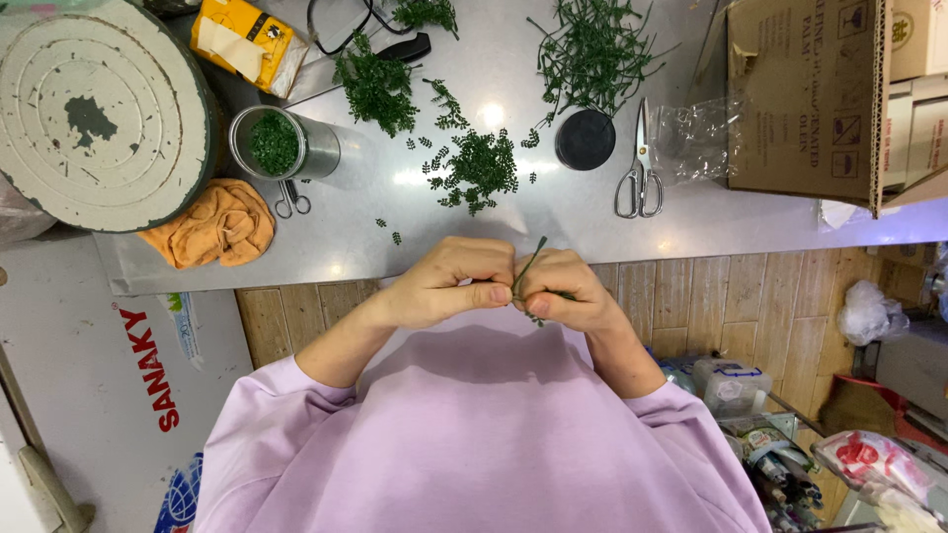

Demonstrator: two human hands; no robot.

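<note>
While both hands meet at the table [592, 212] edge, my left hand [449, 281] and right hand [563, 291] pinch one thin green stem [530, 265]. Scissors [640, 168] lie well beyond.

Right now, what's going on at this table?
A person in a lilac top holds a thin green sprig pinched between the left hand and the right hand, close to the chest at the table edge. Small green leaves lie in a pile just beyond the hands. A metal cup of leaves stands to the left, and scissors lie to the right, untouched.
</note>
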